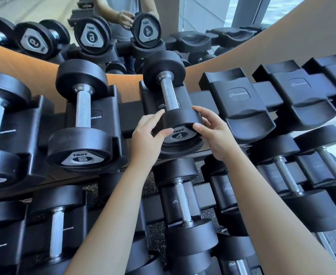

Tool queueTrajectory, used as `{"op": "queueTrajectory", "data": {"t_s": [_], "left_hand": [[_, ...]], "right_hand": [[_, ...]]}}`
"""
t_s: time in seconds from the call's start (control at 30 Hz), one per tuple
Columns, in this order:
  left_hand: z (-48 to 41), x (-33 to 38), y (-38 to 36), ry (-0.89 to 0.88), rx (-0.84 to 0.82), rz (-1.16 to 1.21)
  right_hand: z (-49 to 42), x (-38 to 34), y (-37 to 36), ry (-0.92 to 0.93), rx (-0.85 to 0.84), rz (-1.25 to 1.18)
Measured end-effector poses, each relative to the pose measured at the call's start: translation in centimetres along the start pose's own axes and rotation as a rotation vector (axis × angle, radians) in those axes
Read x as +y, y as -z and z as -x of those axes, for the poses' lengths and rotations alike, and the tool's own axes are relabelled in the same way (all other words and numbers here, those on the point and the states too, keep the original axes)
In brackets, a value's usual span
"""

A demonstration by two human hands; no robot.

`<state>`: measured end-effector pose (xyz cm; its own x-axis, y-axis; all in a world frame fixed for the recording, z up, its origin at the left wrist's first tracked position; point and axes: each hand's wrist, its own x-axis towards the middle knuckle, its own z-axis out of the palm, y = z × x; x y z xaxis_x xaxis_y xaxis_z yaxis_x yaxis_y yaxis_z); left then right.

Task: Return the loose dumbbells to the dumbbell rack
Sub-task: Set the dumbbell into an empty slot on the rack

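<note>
A black dumbbell marked 4 (168, 92) lies in a cradle on the top tier of the dumbbell rack (242, 108), its silver handle pointing away from me. My left hand (149, 133) grips the near head from the left, thumb on its face. My right hand (212, 130) grips the same head from the right, fingers curled over its rim. To the left, a dumbbell marked 6 (82, 116) rests in its own cradle.
Two bare cradles (306, 96) stand on the top tier to the right. The lower tier holds several dumbbells (185, 211). A mirror (111, 26) behind the rack reflects the dumbbells and a person. Speckled floor shows between the tiers.
</note>
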<state>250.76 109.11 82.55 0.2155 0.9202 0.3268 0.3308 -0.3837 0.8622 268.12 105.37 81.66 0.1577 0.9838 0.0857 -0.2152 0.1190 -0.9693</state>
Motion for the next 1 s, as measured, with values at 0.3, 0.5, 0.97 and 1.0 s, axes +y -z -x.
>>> {"op": "queueTrajectory", "data": {"t_s": [0.3,0.5,0.97,1.0], "left_hand": [[-0.5,0.8,0.1,-0.023,-0.050,-0.093],[-0.5,0.8,0.1,-0.017,-0.061,-0.135],[3.7,-0.9,2.6,-0.052,-0.118,-0.265],[4.2,-0.9,3.0,-0.056,-0.131,-0.294]], "right_hand": [[0.3,1.0,0.0,0.004,0.046,-0.118],[0.6,0.9,-0.1,-0.013,0.052,-0.118],[4.2,0.3,-1.3,0.135,0.223,0.651],[4.8,0.3,-1.7,0.130,0.257,0.714]]}}
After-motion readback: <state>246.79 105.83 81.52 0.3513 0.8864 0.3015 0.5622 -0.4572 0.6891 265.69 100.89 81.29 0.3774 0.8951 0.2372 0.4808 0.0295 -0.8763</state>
